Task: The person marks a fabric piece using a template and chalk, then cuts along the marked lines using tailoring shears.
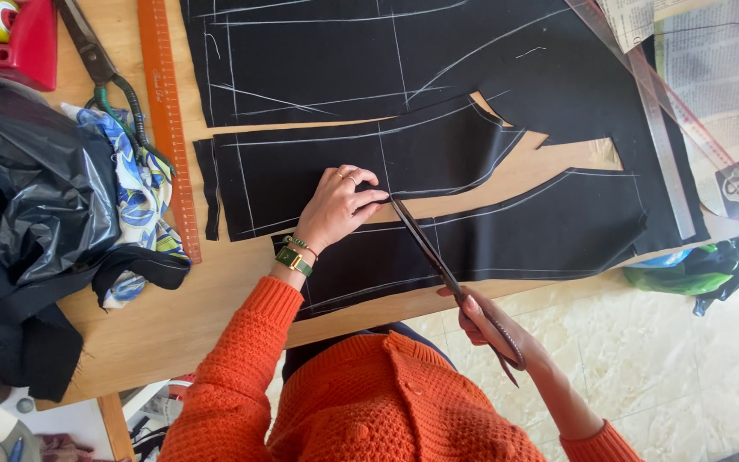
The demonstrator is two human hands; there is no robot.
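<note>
The black fabric [438, 145] lies flat over most of the wooden table [207, 299], marked with white chalk lines and already parted into several pieces. It looks thin, light and limp, the kind of cloth that slides and puckers under a blade unless something pins it, and it probably frays little at a clean cut. The safest hold is a flat press beside the cut line rather than a pinch, since lifting it would pull the chalk lines out of true.

The left hand [339, 205] does just that: it rests palm down at the lower edge of the middle cut panel [352, 167], fingers curled loosely together, fingertips touching the cloth beside the blade tips (rings on two fingers, a green-strapped watch at the wrist). It grips nothing; it only weighs the fabric down.

The right hand [493, 329], at about 4 o'clock from the left, is closed through the handles of long tailor's shears [442, 265]. The blades run up toward 11 o'clock, their tips reaching just beside the left fingertips, over the strip of bare wood between the middle panel and the lower panel [506, 239]. The blades look nearly together, though I cannot tell if they are fully closed.

At 9 o'clock from the left hand lie an orange ruler [168, 128], a blue patterned cloth [138, 188] and a black plastic bag [36, 197]. A long metal straightedge [656, 128] lies at 2 o'clock.
</note>
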